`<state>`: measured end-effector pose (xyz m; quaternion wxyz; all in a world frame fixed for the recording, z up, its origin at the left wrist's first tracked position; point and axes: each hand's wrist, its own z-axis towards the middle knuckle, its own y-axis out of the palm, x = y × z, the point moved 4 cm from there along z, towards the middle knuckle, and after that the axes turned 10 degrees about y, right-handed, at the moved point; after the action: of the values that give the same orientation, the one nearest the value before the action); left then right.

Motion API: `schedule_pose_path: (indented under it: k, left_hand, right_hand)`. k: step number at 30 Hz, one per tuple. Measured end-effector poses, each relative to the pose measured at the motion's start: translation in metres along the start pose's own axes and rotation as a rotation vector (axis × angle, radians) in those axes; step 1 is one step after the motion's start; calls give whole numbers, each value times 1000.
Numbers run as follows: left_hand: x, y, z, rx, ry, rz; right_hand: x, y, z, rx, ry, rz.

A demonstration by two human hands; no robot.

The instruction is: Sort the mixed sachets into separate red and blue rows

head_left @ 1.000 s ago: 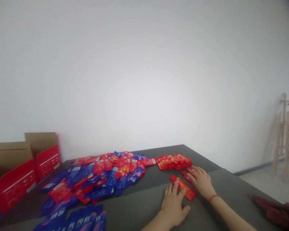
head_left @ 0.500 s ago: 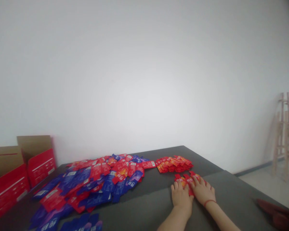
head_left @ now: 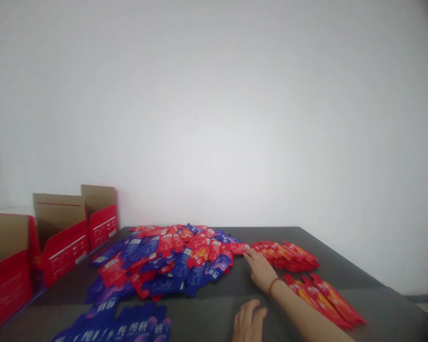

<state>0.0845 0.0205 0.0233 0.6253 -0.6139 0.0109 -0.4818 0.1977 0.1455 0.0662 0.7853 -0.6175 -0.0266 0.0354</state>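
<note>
Right hand (head_left: 262,271) had moved left, open, to a red pack (head_left: 237,248) by the mixed pile (head_left: 160,261), left hand (head_left: 248,324) loosely open; red row (head_left: 323,300) lay right, blue row (head_left: 128,328) near left, pile unsorted.

Legible lettering: 纯粉, in white characters on the blue packets (head_left: 137,335) in the near row. The red packets (head_left: 112,272) bear white labels and lettering too blurred to read; white print on the red boxes (head_left: 62,259) is likewise illegible.
</note>
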Motion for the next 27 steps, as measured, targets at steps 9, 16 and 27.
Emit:
schedule_pose_path:
  k: [9, 16, 27]
  left_hand:
    - [-25, -27, 5, 58, -155, 22]
    - [-33, -26, 11, 137, -137, 132]
    - [-3, -40, -9, 39, 52, 279]
  right_hand:
    - [-30, 12, 77, -43, 123, 105]
    - [-22, -5, 30, -77, 95, 339]
    - [-33, -1, -108, 23, -32, 390]
